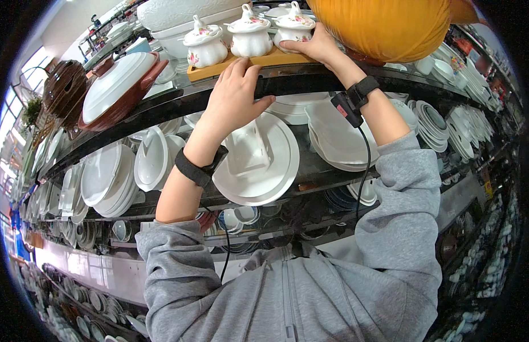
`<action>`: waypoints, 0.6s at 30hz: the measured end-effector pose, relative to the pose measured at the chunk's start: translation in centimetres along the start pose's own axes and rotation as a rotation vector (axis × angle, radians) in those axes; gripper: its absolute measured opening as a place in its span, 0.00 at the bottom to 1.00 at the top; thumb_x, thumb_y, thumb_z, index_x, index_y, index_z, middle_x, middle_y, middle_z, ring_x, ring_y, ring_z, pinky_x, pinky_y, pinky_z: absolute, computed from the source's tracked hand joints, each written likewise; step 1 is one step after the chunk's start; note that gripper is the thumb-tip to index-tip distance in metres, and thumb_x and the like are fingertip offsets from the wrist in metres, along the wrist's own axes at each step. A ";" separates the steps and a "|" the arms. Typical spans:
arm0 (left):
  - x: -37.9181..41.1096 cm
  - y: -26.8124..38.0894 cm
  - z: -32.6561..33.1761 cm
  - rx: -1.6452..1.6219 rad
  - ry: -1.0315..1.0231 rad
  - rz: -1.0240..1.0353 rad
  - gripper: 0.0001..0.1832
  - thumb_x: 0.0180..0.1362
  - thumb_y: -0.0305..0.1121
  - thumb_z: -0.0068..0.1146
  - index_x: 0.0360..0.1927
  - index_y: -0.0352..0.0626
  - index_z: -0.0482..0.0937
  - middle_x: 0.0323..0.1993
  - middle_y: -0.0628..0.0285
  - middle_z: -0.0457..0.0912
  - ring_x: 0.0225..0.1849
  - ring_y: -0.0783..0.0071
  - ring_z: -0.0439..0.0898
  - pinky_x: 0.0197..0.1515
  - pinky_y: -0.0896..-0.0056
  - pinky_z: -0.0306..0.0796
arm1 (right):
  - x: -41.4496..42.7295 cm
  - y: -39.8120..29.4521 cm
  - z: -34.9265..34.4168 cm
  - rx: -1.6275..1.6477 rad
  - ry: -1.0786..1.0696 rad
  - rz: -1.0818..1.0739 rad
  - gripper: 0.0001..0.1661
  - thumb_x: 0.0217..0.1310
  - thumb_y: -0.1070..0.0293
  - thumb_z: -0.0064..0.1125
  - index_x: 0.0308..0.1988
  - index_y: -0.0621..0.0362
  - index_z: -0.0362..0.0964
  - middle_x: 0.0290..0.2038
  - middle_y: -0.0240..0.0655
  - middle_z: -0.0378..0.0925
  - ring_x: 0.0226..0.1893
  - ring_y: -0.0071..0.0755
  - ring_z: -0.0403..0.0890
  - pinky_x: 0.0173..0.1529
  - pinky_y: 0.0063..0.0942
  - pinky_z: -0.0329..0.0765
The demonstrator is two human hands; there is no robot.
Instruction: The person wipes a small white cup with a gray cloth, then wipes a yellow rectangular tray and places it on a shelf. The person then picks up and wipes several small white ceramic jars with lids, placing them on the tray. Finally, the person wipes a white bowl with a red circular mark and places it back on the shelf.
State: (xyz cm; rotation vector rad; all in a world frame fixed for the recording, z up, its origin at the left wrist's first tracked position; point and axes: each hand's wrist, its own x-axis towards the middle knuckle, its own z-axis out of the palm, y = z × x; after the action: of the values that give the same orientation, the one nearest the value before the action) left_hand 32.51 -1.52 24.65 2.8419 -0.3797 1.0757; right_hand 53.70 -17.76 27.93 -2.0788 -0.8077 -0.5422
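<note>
Three white lidded porcelain condiment jars with pink flower prints stand in a row on a wooden tray (204, 73) on the top shelf: a left jar (206, 52), a middle jar (250, 38) and a right jar (293, 26). My right hand (318, 46) curves around the right jar, thumb across its front and fingers on its right side. At the tray's front edge, my left hand (236, 92) lies with fingers apart, its fingertips just below the middle jar. It grips nothing that I can see. Each wrist wears a black strap with a cabled device.
A large yellow-orange pot (384, 28) stands close by on the right. To the left sits a brown casserole with a white lid (119, 87). The black shelf edge (290, 79) runs in front. Beneath it are white plates (285, 171) and a rectangular dish (249, 149).
</note>
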 end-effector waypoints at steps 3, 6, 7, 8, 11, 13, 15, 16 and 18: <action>0.1 0.3 0.0 -0.004 -0.004 -0.006 0.36 0.50 0.47 0.65 0.56 0.32 0.69 0.60 0.35 0.65 0.64 0.41 0.63 0.66 0.52 0.58 | 0.1 0.1 0.0 0.001 -0.001 -0.020 0.72 0.24 0.31 0.75 0.56 0.78 0.56 0.52 0.57 0.72 0.53 0.50 0.77 0.56 0.35 0.74; 0.0 0.4 0.1 -0.001 0.006 0.004 0.36 0.50 0.47 0.65 0.56 0.32 0.69 0.60 0.33 0.64 0.65 0.39 0.62 0.66 0.51 0.57 | 0.2 0.5 0.0 -0.001 -0.006 -0.026 0.75 0.24 0.29 0.74 0.57 0.79 0.53 0.53 0.58 0.70 0.54 0.50 0.76 0.56 0.34 0.74; -0.1 0.3 0.2 -0.013 0.008 -0.001 0.36 0.50 0.47 0.65 0.56 0.32 0.69 0.60 0.33 0.64 0.65 0.39 0.62 0.67 0.51 0.57 | 0.3 0.4 0.0 -0.007 -0.016 -0.019 0.75 0.24 0.29 0.74 0.57 0.79 0.52 0.54 0.59 0.70 0.54 0.50 0.76 0.56 0.34 0.74; -0.1 0.3 0.1 -0.025 0.010 -0.007 0.35 0.50 0.47 0.65 0.55 0.32 0.69 0.60 0.33 0.64 0.65 0.39 0.62 0.67 0.51 0.57 | 0.3 0.3 0.0 -0.013 -0.027 -0.011 0.75 0.24 0.29 0.74 0.58 0.79 0.52 0.54 0.59 0.70 0.54 0.51 0.76 0.56 0.35 0.74; -0.1 0.1 0.2 -0.054 0.021 -0.006 0.35 0.49 0.46 0.66 0.55 0.32 0.70 0.61 0.33 0.63 0.65 0.39 0.62 0.67 0.51 0.57 | 0.2 0.4 -0.1 -0.015 -0.023 -0.010 0.76 0.24 0.29 0.74 0.58 0.79 0.51 0.54 0.59 0.70 0.55 0.51 0.75 0.57 0.35 0.73; -0.2 0.1 0.2 -0.071 0.025 -0.002 0.34 0.49 0.46 0.66 0.55 0.32 0.70 0.61 0.33 0.63 0.65 0.39 0.61 0.67 0.50 0.57 | 0.0 0.9 -0.1 -0.024 -0.005 -0.018 0.75 0.25 0.29 0.74 0.58 0.79 0.52 0.54 0.59 0.70 0.55 0.51 0.75 0.57 0.36 0.73; -0.2 0.2 0.1 -0.082 0.024 0.001 0.34 0.49 0.45 0.66 0.54 0.33 0.71 0.61 0.33 0.62 0.65 0.39 0.61 0.67 0.50 0.57 | -0.4 1.0 -0.2 -0.041 0.019 -0.028 0.74 0.25 0.29 0.74 0.57 0.79 0.53 0.54 0.59 0.70 0.55 0.52 0.75 0.58 0.36 0.72; -0.2 0.2 0.1 -0.081 0.023 -0.003 0.34 0.49 0.45 0.66 0.54 0.33 0.71 0.61 0.33 0.62 0.65 0.38 0.61 0.67 0.50 0.57 | -0.7 0.9 -0.2 -0.024 0.003 -0.038 0.74 0.25 0.29 0.74 0.57 0.79 0.54 0.54 0.59 0.70 0.55 0.52 0.74 0.58 0.37 0.72; -0.3 0.1 0.1 -0.084 0.023 -0.008 0.34 0.50 0.45 0.66 0.55 0.33 0.71 0.61 0.33 0.62 0.65 0.38 0.61 0.67 0.50 0.56 | -1.1 0.5 -0.7 0.003 -0.028 -0.056 0.72 0.26 0.29 0.73 0.56 0.79 0.56 0.54 0.60 0.70 0.55 0.53 0.74 0.58 0.37 0.72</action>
State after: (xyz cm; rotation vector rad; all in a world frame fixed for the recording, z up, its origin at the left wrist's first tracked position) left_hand 32.39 -1.56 24.37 2.7533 -0.4008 1.0639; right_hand 53.25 -19.00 27.39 -2.0704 -0.8844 -0.5425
